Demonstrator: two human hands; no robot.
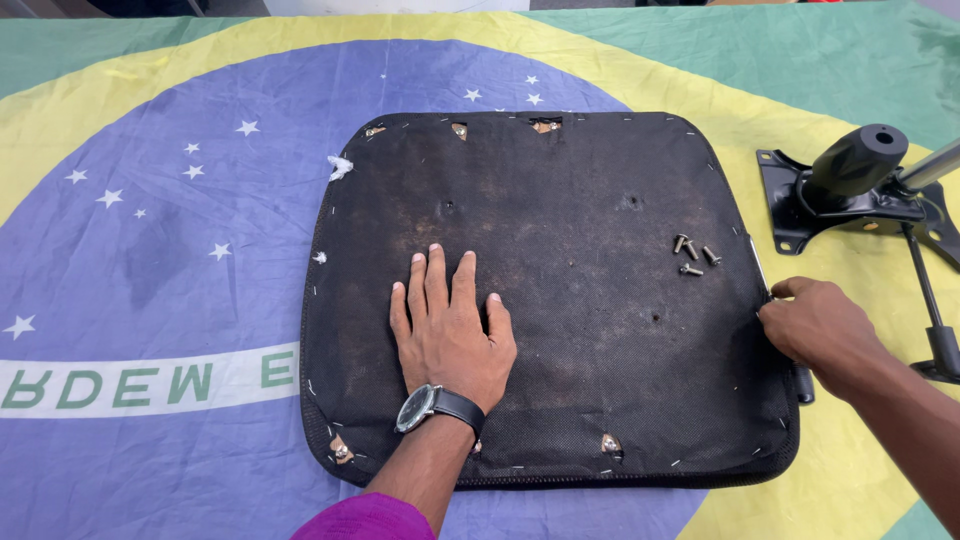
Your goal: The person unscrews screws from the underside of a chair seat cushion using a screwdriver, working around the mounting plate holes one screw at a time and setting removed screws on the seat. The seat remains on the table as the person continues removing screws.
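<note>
An upturned black seat cushion point(560, 300) lies flat on the flag-draped desk point(150, 250), its fabric underside up. The left hand point(450, 335) presses palm-down on it, fingers spread, its grip released. The right hand point(815, 320) curls at the cushion's right edge, seemingly pinching a thin dark tool point(780, 325), though the hand hides most of it. Four loose bolts point(694, 254) sit on the cushion near that edge. A black chair mechanism point(860, 190) rests just beside the cushion.
</note>
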